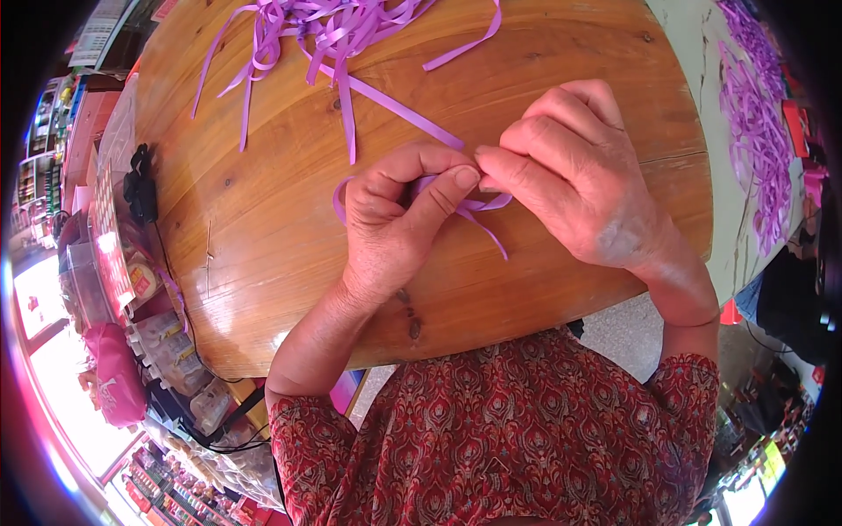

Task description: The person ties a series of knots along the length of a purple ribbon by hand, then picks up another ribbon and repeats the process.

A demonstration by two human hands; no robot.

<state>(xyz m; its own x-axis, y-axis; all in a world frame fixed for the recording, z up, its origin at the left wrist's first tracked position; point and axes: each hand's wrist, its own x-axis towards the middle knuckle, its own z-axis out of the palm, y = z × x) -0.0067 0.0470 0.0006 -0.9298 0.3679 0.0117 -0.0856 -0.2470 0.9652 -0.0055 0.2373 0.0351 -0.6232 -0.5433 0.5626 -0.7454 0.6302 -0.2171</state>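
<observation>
Over the wooden table (pixel 263 289), my left hand (pixel 399 210) pinches a purple ribbon (pixel 484 205) between thumb and index finger. Part of the ribbon loops out to the left of that hand, and a thin tail hangs down on its right. My right hand (pixel 574 171) is closed, its thumb and index fingertips pressed together right beside the left fingertips. What those right fingertips hold is too small to make out. A heap of purple ribbons (pixel 342 26) lies at the far side, with one strip reaching toward my left hand.
More purple ribbons (pixel 754 131) are piled on a pale marbled surface (pixel 715 88) at the right. A black cable with a dark plug (pixel 140 188) lies along the left table edge. Beyond it are plastic containers (pixel 167 346) and a pink pouch (pixel 117 375).
</observation>
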